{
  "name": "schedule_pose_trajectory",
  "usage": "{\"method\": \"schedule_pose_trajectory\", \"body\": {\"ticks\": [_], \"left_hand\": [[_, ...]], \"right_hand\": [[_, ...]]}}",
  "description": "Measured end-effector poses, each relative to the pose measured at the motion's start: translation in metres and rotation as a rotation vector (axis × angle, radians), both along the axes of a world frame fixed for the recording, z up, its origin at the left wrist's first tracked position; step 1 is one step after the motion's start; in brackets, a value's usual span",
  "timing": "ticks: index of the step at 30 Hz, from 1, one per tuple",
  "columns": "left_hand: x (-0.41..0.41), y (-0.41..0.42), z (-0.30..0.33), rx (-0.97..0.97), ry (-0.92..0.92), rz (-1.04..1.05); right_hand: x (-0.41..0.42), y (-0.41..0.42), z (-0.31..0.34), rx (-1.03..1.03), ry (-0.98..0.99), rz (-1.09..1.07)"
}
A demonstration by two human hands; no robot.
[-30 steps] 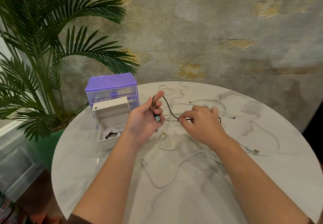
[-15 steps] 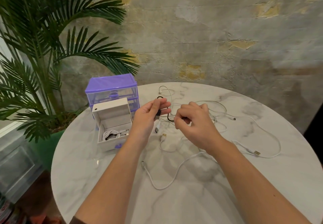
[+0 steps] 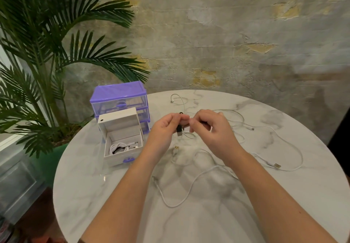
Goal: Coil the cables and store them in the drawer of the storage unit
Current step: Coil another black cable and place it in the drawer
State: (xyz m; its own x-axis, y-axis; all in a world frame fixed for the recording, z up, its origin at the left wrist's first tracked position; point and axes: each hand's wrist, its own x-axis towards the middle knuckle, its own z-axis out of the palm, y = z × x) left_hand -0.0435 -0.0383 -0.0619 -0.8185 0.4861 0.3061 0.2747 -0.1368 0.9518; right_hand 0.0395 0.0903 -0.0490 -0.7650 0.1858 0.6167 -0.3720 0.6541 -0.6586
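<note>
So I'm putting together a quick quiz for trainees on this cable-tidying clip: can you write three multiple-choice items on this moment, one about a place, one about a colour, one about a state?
1. Where does the storage unit stand?
A. On the table's far left, by the plant
B. At the table's right edge
C. On the floor

2. What colour is the cable held between the hands?
A. Red
B. Black
C. Yellow

3. What state is the drawer in?
A. Pushed fully in
B. Pulled out and bare
C. Pulled out, with a coiled white cable inside

Answers:
1. A: the purple unit sits on the marble table next to the palm fronds.
2. B: the left hand and right hand pinch a dark cable with a black plug hanging below.
3. C: the drawer stands out in front of the unit, with a coiled white cable in it.
</note>
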Motion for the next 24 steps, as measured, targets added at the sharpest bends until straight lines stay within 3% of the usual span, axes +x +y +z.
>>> {"method": "schedule_pose_trajectory", "body": {"ticks": [5, 13, 19, 24], "left_hand": [[0.005, -0.002, 0.002, -0.103, 0.004, -0.086], [0.01, 0.001, 0.003, -0.025, -0.149, -0.26], [0.009, -0.001, 0.008, 0.243, -0.474, -0.326], [0.001, -0.009, 0.01, 0.487, -0.614, -0.276]], "right_hand": [[-0.008, 0.008, -0.003, -0.083, 0.069, -0.061], [-0.005, 0.004, 0.002, -0.248, 0.121, -0.042], [-0.011, 0.012, -0.008, -0.152, 0.034, -0.188], [-0.016, 0.011, -0.015, 0.024, -0.114, -0.181]]}}
